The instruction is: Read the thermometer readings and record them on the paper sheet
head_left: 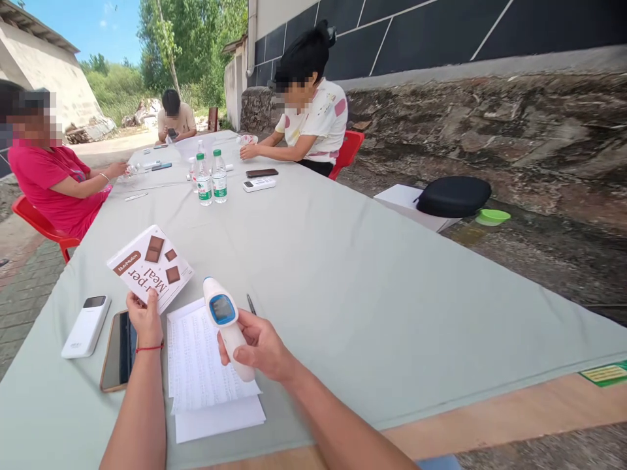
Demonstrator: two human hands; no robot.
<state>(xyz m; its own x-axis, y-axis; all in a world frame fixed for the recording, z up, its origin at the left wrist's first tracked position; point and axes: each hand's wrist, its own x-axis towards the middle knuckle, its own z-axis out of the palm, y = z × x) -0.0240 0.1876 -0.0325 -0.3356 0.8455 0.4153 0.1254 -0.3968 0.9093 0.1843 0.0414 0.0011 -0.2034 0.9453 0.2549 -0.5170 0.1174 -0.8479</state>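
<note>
My left hand (pixel 145 321) grips the lower edge of a white box (pixel 151 269) printed with brown chocolate squares, tilted up off the table. In my right hand (pixel 262 346) is a white infrared thermometer (pixel 229 329) with a blue-rimmed screen, its head pointing away from me. Below both hands lie sheets of handwritten paper (pixel 196 365). Partly behind the papers and the right hand, a dark pen (pixel 251 304) rests on the cloth. Left of my wrist a smartphone (pixel 116 359) lies partly covered by my forearm, and beside it is a white power bank (pixel 86 328).
Two water bottles (pixel 211 179) with green caps stand farther up the table (pixel 382 294). Near them lie a white power bank (pixel 259 185) and a dark phone (pixel 262 173). Several people sit around the table. A black case (pixel 453 197) is off to the right.
</note>
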